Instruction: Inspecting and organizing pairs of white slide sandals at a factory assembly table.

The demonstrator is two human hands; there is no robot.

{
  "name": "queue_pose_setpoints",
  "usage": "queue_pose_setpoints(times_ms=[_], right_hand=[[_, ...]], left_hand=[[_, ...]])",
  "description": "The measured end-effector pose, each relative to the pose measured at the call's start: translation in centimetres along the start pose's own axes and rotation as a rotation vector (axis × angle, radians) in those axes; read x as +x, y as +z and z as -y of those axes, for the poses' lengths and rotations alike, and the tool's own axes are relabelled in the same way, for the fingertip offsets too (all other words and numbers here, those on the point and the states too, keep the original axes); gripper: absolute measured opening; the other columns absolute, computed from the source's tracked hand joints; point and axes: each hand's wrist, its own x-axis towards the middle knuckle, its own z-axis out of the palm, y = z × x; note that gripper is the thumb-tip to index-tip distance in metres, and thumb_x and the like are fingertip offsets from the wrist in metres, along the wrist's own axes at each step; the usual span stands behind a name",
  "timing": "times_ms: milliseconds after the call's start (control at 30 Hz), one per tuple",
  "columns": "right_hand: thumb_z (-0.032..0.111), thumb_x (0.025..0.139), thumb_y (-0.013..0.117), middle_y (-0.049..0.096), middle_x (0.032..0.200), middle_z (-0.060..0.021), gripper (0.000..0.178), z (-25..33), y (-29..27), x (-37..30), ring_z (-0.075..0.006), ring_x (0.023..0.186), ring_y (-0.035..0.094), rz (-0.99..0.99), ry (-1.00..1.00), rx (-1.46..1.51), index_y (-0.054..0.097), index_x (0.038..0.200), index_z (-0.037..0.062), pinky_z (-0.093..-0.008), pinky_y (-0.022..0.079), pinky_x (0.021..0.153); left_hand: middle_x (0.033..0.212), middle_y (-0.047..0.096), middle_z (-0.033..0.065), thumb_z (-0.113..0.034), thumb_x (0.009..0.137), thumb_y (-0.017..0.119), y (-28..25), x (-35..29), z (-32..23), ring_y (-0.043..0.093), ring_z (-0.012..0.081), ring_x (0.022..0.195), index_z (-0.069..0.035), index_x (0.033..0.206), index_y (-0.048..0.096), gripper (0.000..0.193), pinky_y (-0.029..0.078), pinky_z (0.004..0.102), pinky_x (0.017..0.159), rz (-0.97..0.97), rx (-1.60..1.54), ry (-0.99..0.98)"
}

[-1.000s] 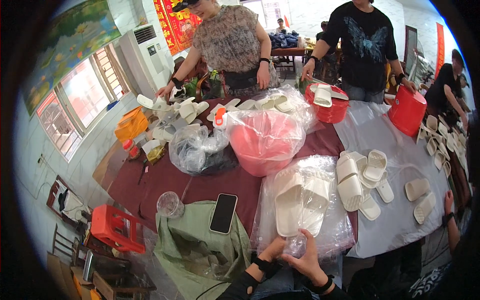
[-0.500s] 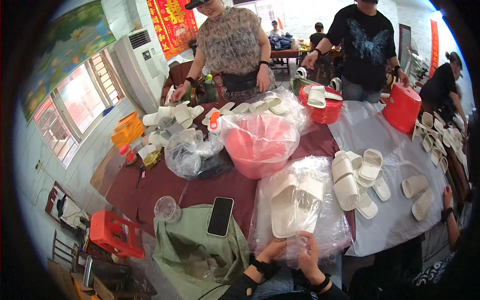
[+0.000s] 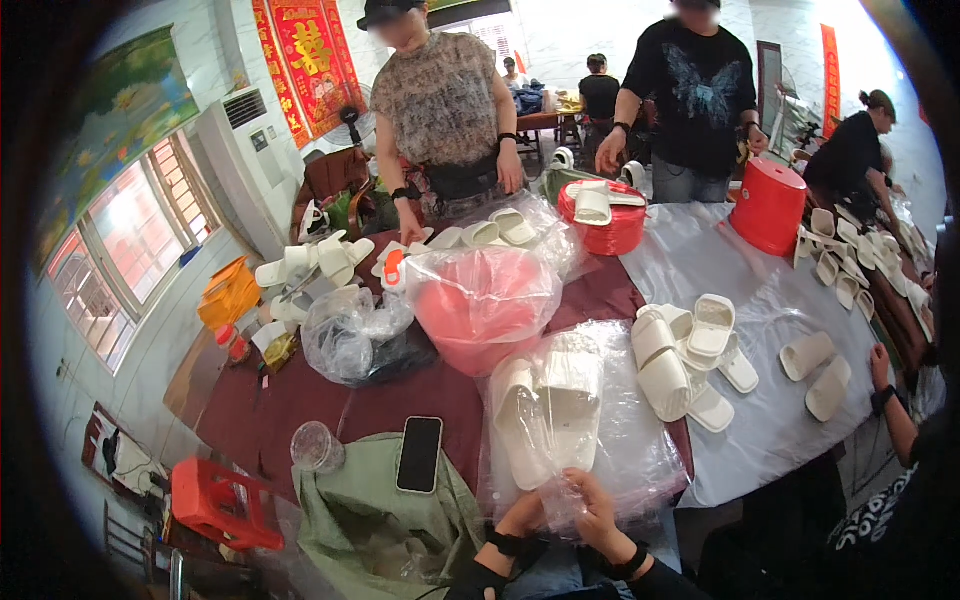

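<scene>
A pair of cream slide slippers [image 3: 574,415] lies side by side in a clear plastic bag [image 3: 630,455] at the table's near edge, toes away from me. At the bag's near end my right hand [image 3: 592,508] pinches the gathered film. Close to its left, my left hand [image 3: 522,516] is closed at the same end, its fingertips partly hidden by the crinkled plastic. More clear film lies flat under the bagged pair. Just to the right, several loose cream slippers [image 3: 664,378] lie heaped together.
A phone [image 3: 419,455] and a clear plastic cup [image 3: 318,447] rest on green cloth [image 3: 385,530] to the left. Beyond the bag stands a film-covered red tub [image 3: 487,310]. Two people stand across the table; a co-worker's hand [image 3: 880,368] shows at right.
The view has shifted, moving the scene slightly left and down. Both hands stay at the bag's near end. Across the table, the person at left has moved a hand rightward among the slippers.
</scene>
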Motion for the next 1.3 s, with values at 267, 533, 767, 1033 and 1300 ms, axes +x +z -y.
queue_pose_setpoints(times_ms=[267, 533, 767, 1033, 1300], right_hand=[[0.019, 0.079, 0.065, 0.058, 0.112, -0.0158, 0.038, -0.2, -0.7, 0.2, -0.0314, 0.109, 0.054, 0.119, 0.014, -0.293, 0.054, 0.111, 0.0018, -0.0380, 0.040, 0.094], [0.038, 0.075, 0.071, 0.053, 0.123, -0.0155, 0.061, 3.7, -1.7, 0.6, -0.0309, 0.121, 0.046, 0.310, -0.099, -0.592, 0.049, 0.122, 0.0074, -0.0546, 0.020, 0.105], [0.039, 0.086, 0.060, 0.050, 0.123, -0.0176, 0.055, 4.3, -1.6, 1.0, -0.0323, 0.121, 0.045, 0.398, 0.018, -0.563, 0.044, 0.134, 0.0179, -0.0545, 0.021, 0.104], [0.031, 0.086, 0.060, 0.053, 0.115, -0.0141, 0.041, 2.4, -0.5, -0.2, -0.0305, 0.116, 0.049, 0.299, -0.136, -0.769, 0.053, 0.125, 0.0198, -0.0524, 0.027, 0.102], [0.021, 0.082, 0.063, 0.054, 0.118, -0.0071, 0.035, 2.3, 0.1, -0.2, -0.0262, 0.119, 0.048, 0.293, -0.125, -0.649, 0.056, 0.116, 0.0138, -0.0526, 0.027, 0.102]], left_hand=[[0.113, 0.059, 0.0091, -0.025, 0.090, 0.053, -1.3, -0.2, 1.1, 0.061, 0.0196, 0.094, -0.004, 0.118, 0.053, 0.035, 0.052, 0.0338, 0.082, -0.121, -0.049, 0.028], [0.111, 0.058, 0.0068, -0.015, 0.089, 0.051, -0.8, -1.3, -0.3, 0.058, 0.0150, 0.093, -0.002, 0.118, 0.052, 0.031, 0.051, 0.0298, 0.078, 0.009, 0.812, 0.427], [0.110, 0.059, 0.0100, -0.022, 0.092, 0.049, 0.6, -1.6, -0.5, 0.061, 0.0180, 0.091, -0.002, 0.121, 0.051, 0.035, 0.052, 0.0298, 0.073, -0.164, 0.077, 0.132], [0.074, 0.058, 0.0010, -0.032, 0.089, 0.052, 8.8, -3.1, -3.4, 0.052, 0.0096, 0.048, -0.005, 0.112, 0.055, 0.036, 0.034, 0.0189, 0.033, -0.488, 0.088, 0.025], [0.097, 0.063, 0.0097, -0.057, 0.086, 0.043, -8.4, 0.7, 4.2, 0.064, 0.0227, 0.073, -0.005, 0.116, 0.054, 0.061, 0.050, 0.0286, 0.050, -0.344, 0.344, 0.414]])
